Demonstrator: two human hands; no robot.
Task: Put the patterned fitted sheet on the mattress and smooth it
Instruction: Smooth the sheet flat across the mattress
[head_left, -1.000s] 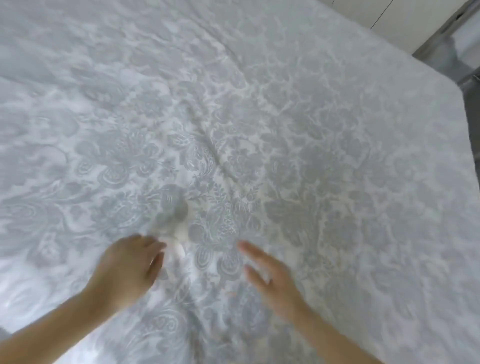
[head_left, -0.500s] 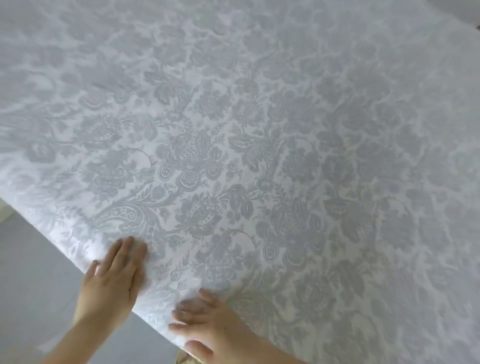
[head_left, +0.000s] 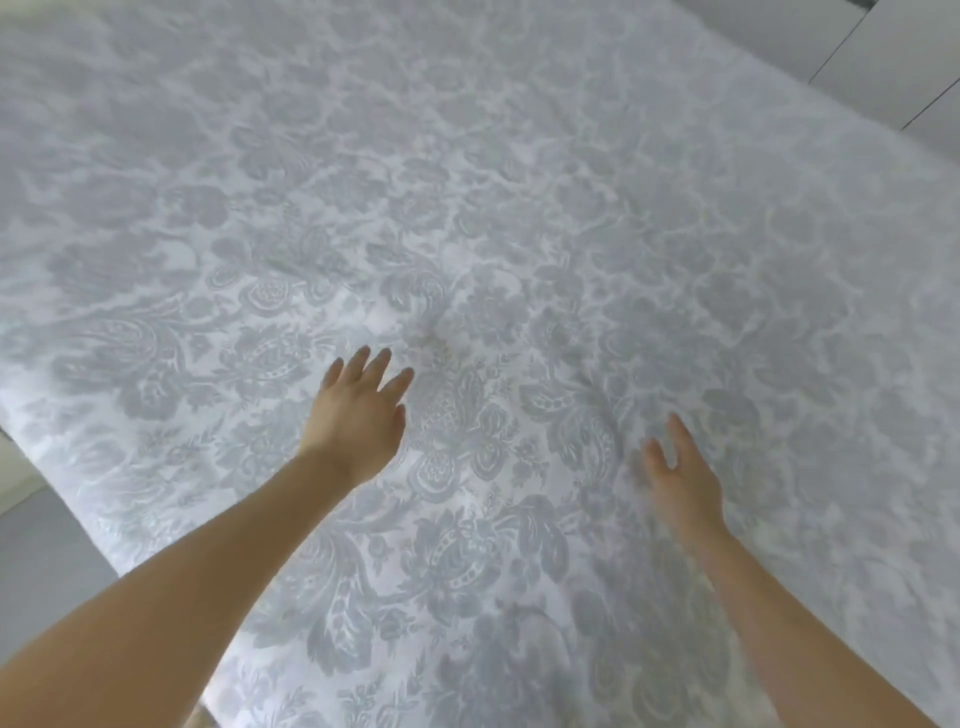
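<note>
The patterned fitted sheet (head_left: 519, 218) already covers the mattress; smoothing remains, with faint creases near the middle. Left hand (head_left: 356, 415) and right hand (head_left: 680, 483) lie flat, fingers spread.

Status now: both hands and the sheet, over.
Left hand open on patterned sheet. Right hand open, blurred. Slight pucker between hands. Nothing blocking.
</note>
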